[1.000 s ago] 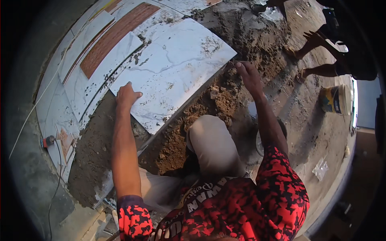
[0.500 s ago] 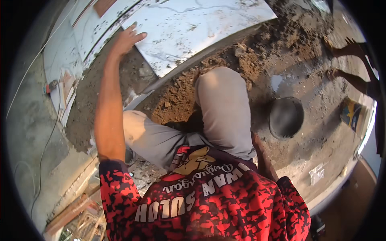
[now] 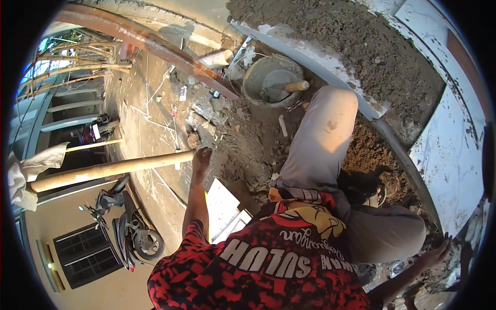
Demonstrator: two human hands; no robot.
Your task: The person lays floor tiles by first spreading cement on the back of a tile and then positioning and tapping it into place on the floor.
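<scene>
I am crouched, twisted round to my left. My left hand [image 3: 200, 157] reaches out over the littered concrete, its fingers curled over the near end of a long wooden pole [image 3: 108, 169] that runs off to the left. My right hand [image 3: 437, 253] is low at the right, fingers spread on the dirt beside the big white marbled tile [image 3: 454, 170]. My knees in grey trousers [image 3: 325, 139] are bent over loose brown soil [image 3: 372, 155].
A round pan of grey mortar [image 3: 258, 77] with a wooden-handled trowel [image 3: 295, 86] stands beyond my knee. Cut white tile pieces [image 3: 222, 204] lie by my left arm. A rusty curved pipe [image 3: 155, 45] and a parked motorbike [image 3: 126, 227] are on the left.
The view has swung from the tile in front of me to the yard behind. My left hand left the tile and went to the pole; my right hand dropped to the dirt.
</scene>
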